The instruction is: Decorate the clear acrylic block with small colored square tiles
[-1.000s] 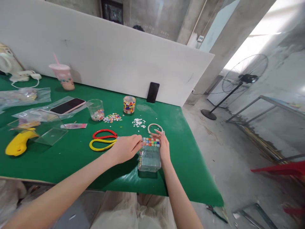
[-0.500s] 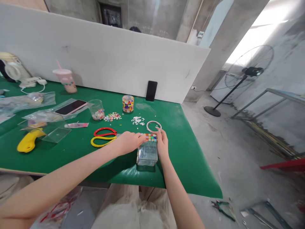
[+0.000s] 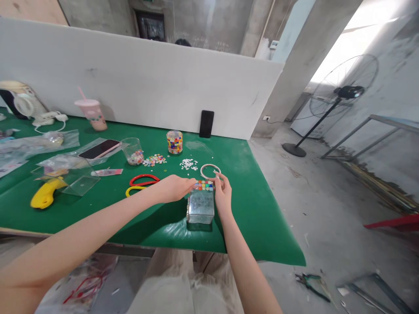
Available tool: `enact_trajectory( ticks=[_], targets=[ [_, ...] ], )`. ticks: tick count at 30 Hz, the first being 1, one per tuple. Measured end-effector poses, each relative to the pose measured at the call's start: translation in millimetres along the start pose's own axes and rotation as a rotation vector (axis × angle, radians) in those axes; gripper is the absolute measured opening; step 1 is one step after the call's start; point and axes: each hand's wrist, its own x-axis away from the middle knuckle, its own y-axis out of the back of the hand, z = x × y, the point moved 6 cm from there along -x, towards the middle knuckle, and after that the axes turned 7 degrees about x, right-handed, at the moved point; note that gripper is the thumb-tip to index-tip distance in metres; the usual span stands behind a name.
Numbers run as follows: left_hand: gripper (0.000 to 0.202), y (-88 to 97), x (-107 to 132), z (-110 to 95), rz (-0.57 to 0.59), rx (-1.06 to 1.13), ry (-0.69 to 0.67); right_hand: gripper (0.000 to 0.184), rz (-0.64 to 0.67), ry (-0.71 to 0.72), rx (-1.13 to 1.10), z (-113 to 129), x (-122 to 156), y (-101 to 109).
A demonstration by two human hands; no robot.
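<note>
Green tabletop [image 3: 258,218], white partition [image 3: 147,83] behind. Left hand [image 3: 176,188] palm-down, fingers bunched at the far edge of the clear box [image 3: 200,205] between both hands; fingertips obscured, pinch unreadable. Right hand [image 3: 224,196] half-curled along its right side, grip unclear. Beyond: white ring [image 3: 210,165], white chips [image 3: 187,164].

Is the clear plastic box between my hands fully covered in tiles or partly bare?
The clear plastic box is partly bare: small multicoloured tiles line its upper face's far end, leaving the nearer part uncovered.
</note>
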Motion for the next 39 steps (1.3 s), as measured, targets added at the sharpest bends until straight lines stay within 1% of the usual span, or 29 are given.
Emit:
enact_trajectory(
  ticks=[5, 12, 15, 19, 27, 31, 35, 37, 39],
  targets=[
    [0.016, -4.3, -2, -5, 0.033, -0.079, -0.027, 0.036, 0.031, 0.006, 0.012, 1, 3, -2],
    [0.017, 1.4, -3, -8, 0.05, -0.124, -0.063, 0.039, 0.032, 0.013, 0.028, 2, 3, -2],
    [0.02, -0.1, -4, -8, 0.033, -0.129, -0.075, 0.04, 0.03, 0.016, 0.033, 3, 3, -2],
    [0.019, -2.2, -4, -7, -0.004, -0.112, -0.089, 0.041, 0.032, 0.016, 0.038, 2, 3, -2],
    [0.026, 1.3, -5, -4, -0.056, -0.048, -0.106, 0.043, 0.038, -0.003, 0.047, -3, 1, -2],
    [0.027, -2.1, -6, -2, -0.05, -0.033, -0.091, 0.043, 0.041, -0.005, 0.053, -3, 2, -2],
    [0.023, -3.6, -8, 3, -0.05, 0.006, -0.053, 0.044, 0.042, -0.005, 0.067, -1, 2, -1],
    [0.024, 0.2, -7, 6, -0.06, 0.046, -0.025, 0.045, 0.041, -0.005, 0.072, -1, 2, 0],
    [0.03, 7.5, -3, 9, -0.09, 0.094, 0.02, 0.045, 0.043, -0.01, 0.071, 0, 1, 0]
  ],
)
